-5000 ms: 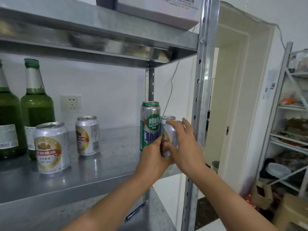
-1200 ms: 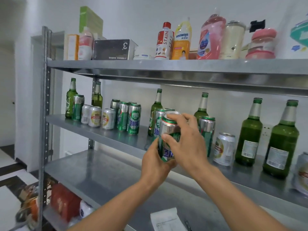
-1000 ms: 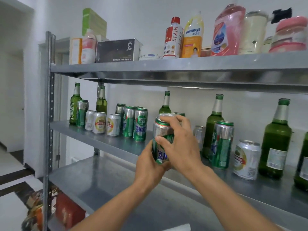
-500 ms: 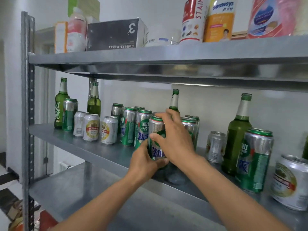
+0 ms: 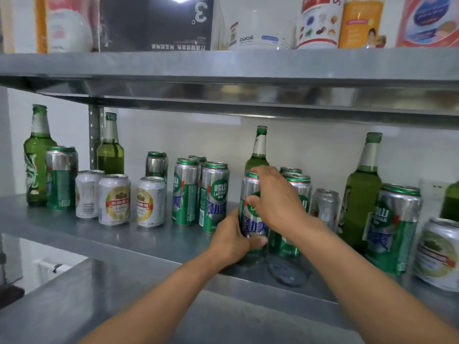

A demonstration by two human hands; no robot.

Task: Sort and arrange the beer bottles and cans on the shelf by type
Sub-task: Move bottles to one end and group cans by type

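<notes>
The left hand and right hand both curl round one held can, upright at the front of the shelf; left of that can stand five tall green cans, three short white cans and two green bottles; behind it, one bottle; right of it, three tall cans, two short ones, two bottles.

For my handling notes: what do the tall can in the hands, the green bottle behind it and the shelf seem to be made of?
Tall can, gripped by the left hand and right hand: likely aluminium, shiny silver with printed green label. Green bottle: probably glass, translucent, glossy highlights. Shelf: sheet metal, perhaps galvanised or stainless steel; dull grey, faintly reflective.
</notes>
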